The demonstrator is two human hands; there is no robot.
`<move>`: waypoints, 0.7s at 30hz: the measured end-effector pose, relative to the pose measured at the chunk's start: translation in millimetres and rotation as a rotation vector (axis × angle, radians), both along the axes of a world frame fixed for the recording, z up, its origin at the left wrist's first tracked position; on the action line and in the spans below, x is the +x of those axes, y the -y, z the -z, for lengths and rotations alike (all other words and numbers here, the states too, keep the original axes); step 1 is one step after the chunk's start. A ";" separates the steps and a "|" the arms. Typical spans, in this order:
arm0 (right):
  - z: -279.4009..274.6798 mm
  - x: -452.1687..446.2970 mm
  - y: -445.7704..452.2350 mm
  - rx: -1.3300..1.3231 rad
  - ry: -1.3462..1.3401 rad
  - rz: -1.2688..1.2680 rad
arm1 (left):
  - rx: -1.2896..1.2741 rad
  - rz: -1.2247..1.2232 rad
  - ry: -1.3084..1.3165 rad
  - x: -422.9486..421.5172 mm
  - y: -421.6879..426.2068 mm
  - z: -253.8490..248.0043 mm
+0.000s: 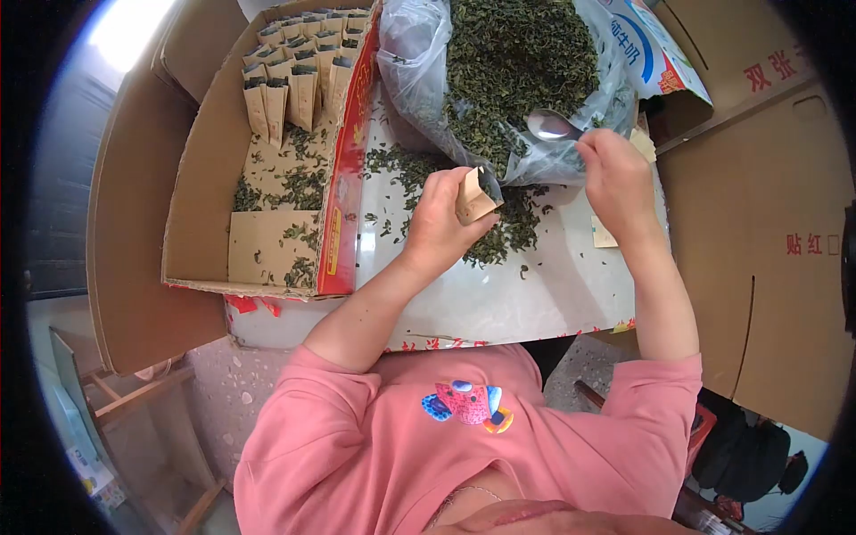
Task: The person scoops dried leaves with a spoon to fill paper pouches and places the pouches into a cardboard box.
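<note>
My left hand (pixel 439 218) pinches a small brown paper packet (pixel 477 198) whose top is open, with dark leaves showing at its mouth. A metal spoon (pixel 550 126) is gripped by its handle in my right hand (pixel 617 178). The spoon's bowl hangs over the near right edge of a clear plastic bag (pixel 415 53) and looks bare. Dried green leaves (pixel 522 62), like tea, fill that bag. Below the packet, more loose leaves (pixel 508 236) lie scattered on the white tabletop (pixel 571 294).
To the left, an open cardboard box (pixel 201 214) holds several rows of filled paper packets (pixel 303 85) and some spilled leaves. A printed milk carton box (pixel 655 53) stands at the back right. Large cardboard (pixel 767 232) walls the right side.
</note>
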State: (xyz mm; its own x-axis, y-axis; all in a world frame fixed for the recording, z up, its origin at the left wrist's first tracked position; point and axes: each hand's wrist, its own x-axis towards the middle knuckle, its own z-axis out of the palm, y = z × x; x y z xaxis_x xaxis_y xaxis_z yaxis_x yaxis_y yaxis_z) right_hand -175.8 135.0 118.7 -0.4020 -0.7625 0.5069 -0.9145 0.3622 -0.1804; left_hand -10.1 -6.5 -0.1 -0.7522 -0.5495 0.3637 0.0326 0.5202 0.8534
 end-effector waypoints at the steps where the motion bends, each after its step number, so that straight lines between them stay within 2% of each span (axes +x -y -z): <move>1: 4.1 -6.1 3.8 -0.001 -0.001 0.002 | -0.005 -0.002 0.005 0.0 -0.2 -0.7; 4: 17.7 -19.9 17.9 0.115 -0.082 0.072 | 0.012 -0.002 0.007 -0.9 -1.1 1.6; 7: 32.3 -21.3 40.9 0.112 0.073 0.142 | -0.006 0.003 0.005 -0.4 -0.4 0.7; 9: 40.7 -24.9 54.5 -0.035 0.263 0.172 | 0.011 0.004 -0.007 -1.7 -0.5 4.0; 10: 45.1 -28.6 60.2 -0.038 0.263 0.173 | 0.029 0.005 -0.018 -2.2 -0.3 5.2; 12: 49.4 -31.7 69.4 -0.161 0.589 0.240 | 0.019 0.008 -0.011 -1.9 0.2 4.9; 13: 48.3 -30.0 70.8 -0.162 0.590 0.240 | 0.011 0.010 -0.004 -1.7 0.4 4.6; 15: 43.8 -25.7 71.2 -0.311 0.942 0.254 | 0.013 0.012 -0.012 -1.8 0.4 5.7; 16: 43.8 -25.6 70.3 -0.310 0.942 0.254 | 0.015 0.015 -0.022 -2.0 0.4 6.2; 18: 43.0 -27.1 66.9 -0.438 1.130 0.232 | 0.015 0.014 -0.021 -2.0 0.7 5.7; 21: 41.8 -28.2 60.1 -0.474 1.180 0.206 | 0.030 0.010 -0.029 -2.4 0.7 8.1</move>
